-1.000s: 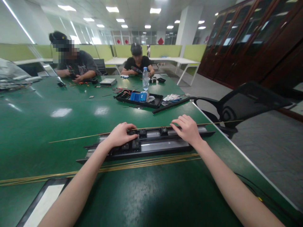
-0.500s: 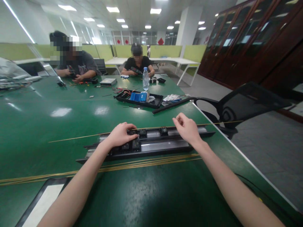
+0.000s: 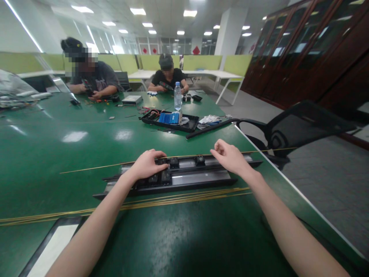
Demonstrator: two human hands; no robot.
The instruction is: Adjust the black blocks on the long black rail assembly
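Two long dark trays with pale strip floors (image 3: 201, 177) lie side by side on the green table, with several small black blocks (image 3: 174, 163) set in them. My left hand (image 3: 148, 164) is closed over a block in the far tray, thumb on the near side and fingers on the far side. A thin gold rod (image 3: 95, 168) runs along the far tray's edge, past my left fingertips and behind my right hand. My right hand (image 3: 229, 157) hovers at the tray's right part, fingers curled into a pinch; what they hold, if anything, is hidden.
More gold rods (image 3: 184, 198) lie in front of the trays. Beyond are a black tray (image 3: 188, 125) with a blue finned part (image 3: 169, 117), gloves (image 3: 210, 121) and a water bottle (image 3: 177, 96). A chair (image 3: 302, 127) stands at right. Two people work across the table.
My right hand has shifted very slightly down, and its forearm a little to the right. My left hand, the rod and the trays look the same.
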